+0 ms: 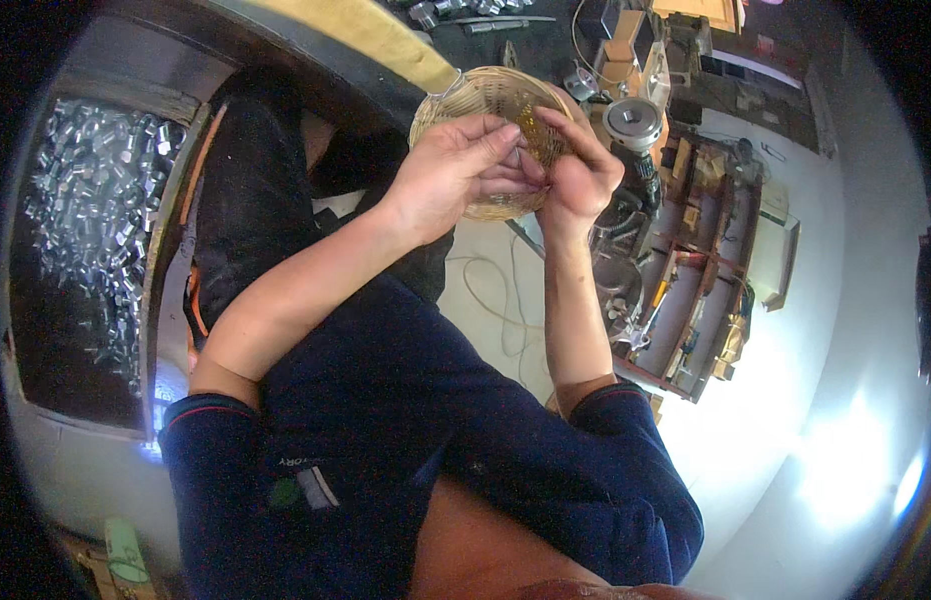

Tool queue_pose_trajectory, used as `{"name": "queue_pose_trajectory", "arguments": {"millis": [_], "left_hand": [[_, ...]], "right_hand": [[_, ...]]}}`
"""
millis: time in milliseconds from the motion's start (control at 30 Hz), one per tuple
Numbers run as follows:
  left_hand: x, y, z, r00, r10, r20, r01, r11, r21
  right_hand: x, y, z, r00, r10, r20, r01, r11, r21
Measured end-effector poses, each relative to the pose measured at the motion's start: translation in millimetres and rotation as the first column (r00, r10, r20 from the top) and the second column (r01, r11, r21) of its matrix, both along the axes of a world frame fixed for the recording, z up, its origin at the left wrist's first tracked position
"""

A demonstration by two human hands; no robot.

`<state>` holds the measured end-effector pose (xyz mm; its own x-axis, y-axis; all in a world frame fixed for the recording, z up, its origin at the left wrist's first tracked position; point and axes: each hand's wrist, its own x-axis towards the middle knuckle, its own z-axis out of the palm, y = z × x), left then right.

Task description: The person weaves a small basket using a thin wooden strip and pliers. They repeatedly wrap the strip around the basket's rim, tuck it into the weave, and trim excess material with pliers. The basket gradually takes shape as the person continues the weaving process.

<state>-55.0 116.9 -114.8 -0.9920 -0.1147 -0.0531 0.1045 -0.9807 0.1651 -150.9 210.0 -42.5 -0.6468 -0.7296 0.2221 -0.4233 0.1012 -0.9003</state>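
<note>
A round woven wicker basket (472, 92) is beyond my hands, with small yellow, brass-like pieces (530, 122) showing inside it. Over its near side, my left hand (440, 178) is closed, thumb and forefinger tips pinched together. Whatever they hold, if anything, is too small to make out. My right hand (582, 180) overlaps the basket's right side with its fingers bent inward. The fingertips of both hands come close together in front of the basket. What the right fingers grip is hidden.
On the left, a dark tray (80, 385) bears many shiny metal fittings (105, 190). A yellowish flat bar (370, 42) reaches toward the basket. More metal pieces (425, 14) sit on the dark bench beyond. At right are a round-topped metal device (633, 122) and a brown divided shelf (700, 290) with tools.
</note>
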Motion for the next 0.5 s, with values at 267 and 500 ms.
{"name": "queue_pose_trajectory", "arguments": {"millis": [267,500], "left_hand": [[-9,-7,10,1.0,-0.003,-0.01,0.002,0.998,-0.069],[9,4,14,1.0,0.017,0.0,-0.017,0.999,-0.045]], "right_hand": [[-6,0,11,0.869,0.061,-0.491,0.106,0.946,0.306],[16,13,2,0.849,-0.211,-0.484,0.234,0.972,-0.012]]}}
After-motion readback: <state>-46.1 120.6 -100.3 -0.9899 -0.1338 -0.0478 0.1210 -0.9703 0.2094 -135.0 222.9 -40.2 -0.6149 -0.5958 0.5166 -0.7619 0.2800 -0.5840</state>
